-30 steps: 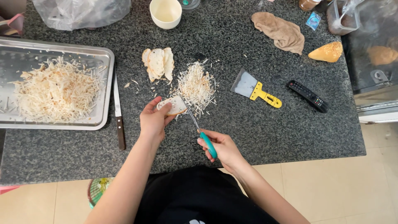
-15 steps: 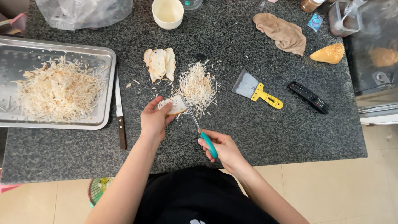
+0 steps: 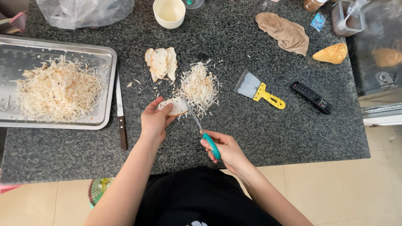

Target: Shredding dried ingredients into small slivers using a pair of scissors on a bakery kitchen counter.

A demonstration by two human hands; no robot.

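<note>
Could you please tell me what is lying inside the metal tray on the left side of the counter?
The metal tray holds a loose heap of pale shreds, spread over most of its floor. Whatever lies beneath the heap is covered and cannot be seen.

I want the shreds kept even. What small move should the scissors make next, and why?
Probably close the scissors for another thin snip: the right hand has the blades at the edge of the slice held by the left hand, beside the shred pile.
</note>
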